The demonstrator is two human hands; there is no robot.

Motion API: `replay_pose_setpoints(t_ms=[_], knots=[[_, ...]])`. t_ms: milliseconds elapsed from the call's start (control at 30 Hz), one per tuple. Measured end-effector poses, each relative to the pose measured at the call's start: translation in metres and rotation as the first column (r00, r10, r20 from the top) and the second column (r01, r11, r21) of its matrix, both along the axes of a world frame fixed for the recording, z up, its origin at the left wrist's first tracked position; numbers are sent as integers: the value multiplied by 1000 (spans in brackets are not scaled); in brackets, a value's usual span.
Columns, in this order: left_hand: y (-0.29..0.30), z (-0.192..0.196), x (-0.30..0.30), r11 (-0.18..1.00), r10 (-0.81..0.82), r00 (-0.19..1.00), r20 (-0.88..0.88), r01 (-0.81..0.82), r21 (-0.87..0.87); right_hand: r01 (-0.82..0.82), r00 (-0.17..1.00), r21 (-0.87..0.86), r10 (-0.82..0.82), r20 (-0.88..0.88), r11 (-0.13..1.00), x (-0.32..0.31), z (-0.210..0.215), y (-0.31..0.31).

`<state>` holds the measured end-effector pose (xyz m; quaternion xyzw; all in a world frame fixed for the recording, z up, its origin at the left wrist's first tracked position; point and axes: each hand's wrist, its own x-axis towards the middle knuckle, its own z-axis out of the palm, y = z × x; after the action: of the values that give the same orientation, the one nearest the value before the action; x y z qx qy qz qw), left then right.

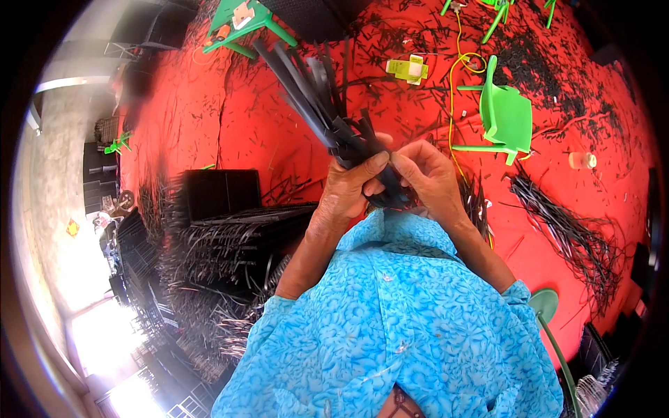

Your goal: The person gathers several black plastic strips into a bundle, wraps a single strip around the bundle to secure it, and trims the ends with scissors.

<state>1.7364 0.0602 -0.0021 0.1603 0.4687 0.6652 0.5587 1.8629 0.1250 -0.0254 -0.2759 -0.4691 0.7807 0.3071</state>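
Observation:
A bundle of flat black plastic strips (306, 97) fans up and away from my chest, its lower end gathered between my hands. My left hand (348, 182) is closed round the bundle, thumb across the strips. Against its right side, my right hand (426, 171) pinches at the strips with thumb and forefinger near my left thumb. Which single strip lies in that pinch is hidden by the fingers. Some dark strip ends show below the hands, just above my blue patterned shirt.
Stacked black woven pieces with frayed strip ends (230, 244) stand at my left. On the red floor covering lie a loose strip pile (568, 233), scattered scraps, a yellow cable (454, 90) and a yellow-green box (408, 70). A green chair (507, 115) stands right; a green table (237, 28) is far left.

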Motion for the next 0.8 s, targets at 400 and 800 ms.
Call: replay_pose_setpoints(t_ms=[400, 800], knots=[[-1, -5, -6, 985, -138, 990, -42, 142, 102, -151, 986, 397, 166, -4, 905, -4, -27, 0], [0, 3, -6, 957, -289, 957, -23, 289, 10, -631, 775, 426, 497, 391, 648, 17, 6, 33]])
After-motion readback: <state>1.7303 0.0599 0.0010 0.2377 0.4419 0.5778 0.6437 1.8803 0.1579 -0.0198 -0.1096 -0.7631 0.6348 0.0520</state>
